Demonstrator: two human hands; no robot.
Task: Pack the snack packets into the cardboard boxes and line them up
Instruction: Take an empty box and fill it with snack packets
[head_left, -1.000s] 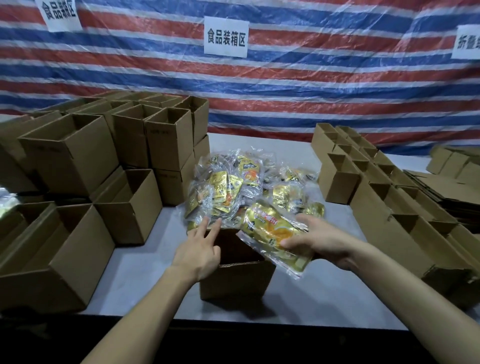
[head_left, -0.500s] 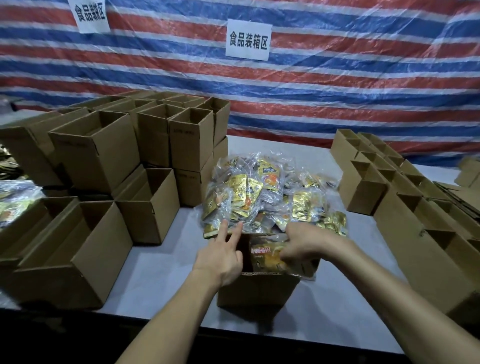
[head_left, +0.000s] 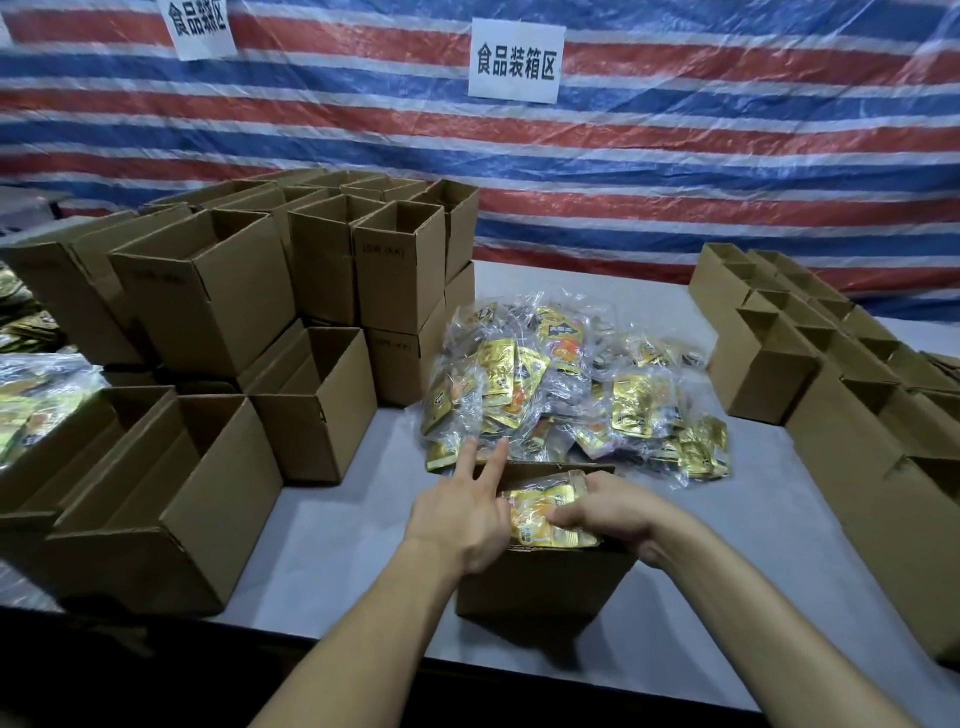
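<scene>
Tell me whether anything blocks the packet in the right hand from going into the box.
Nothing visible does. The snack packet, held by the right hand, is partly inside the open cardboard box; the left hand rests at its left rim, beside the packet.

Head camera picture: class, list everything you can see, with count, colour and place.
open box: one, brown, near edge, between hands
snack packet: one, yellow-orange, in open box
packet pile: many, gold and clear, behind open box
left boxes: many, brown, stacked left
right boxes: many, brown, rows right
table: one, grey, underneath
tarp: one, red-white-blue, backdrop
signs: two, white, on tarp
left hand: one, on box's left rim
right hand: one, fingers grip snack packet
</scene>
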